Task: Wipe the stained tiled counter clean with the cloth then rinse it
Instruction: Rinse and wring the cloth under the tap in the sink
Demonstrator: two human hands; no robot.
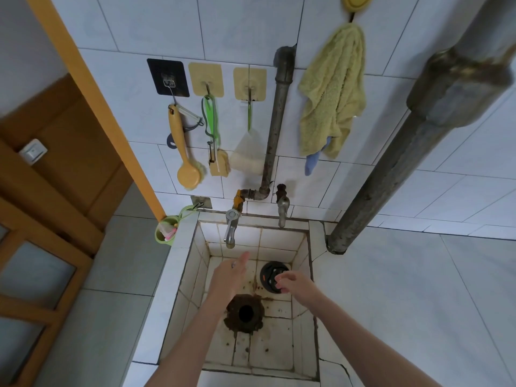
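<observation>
Hands hovered over the stained white-tiled sink basin [279,238]. The left hand [227,275] was flat, fingers straight and together, just below the chrome lever tap [230,230]. The right hand [290,282] hung over the round black drain strainer [268,272], fingers loosely curled, gripping nothing. The yellow-green terry cloth [332,90] hung from a yellow wall hook [356,2], well apart from both hands, above the pale tiled counter [405,289].

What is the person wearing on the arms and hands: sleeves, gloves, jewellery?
Nothing much: both forearms are bare as far as the frame shows, with no sleeves, gloves, watch or bracelet. The left hand carries a small bluish mark by a finger, too small to identify. The right hand is bare.
</observation>
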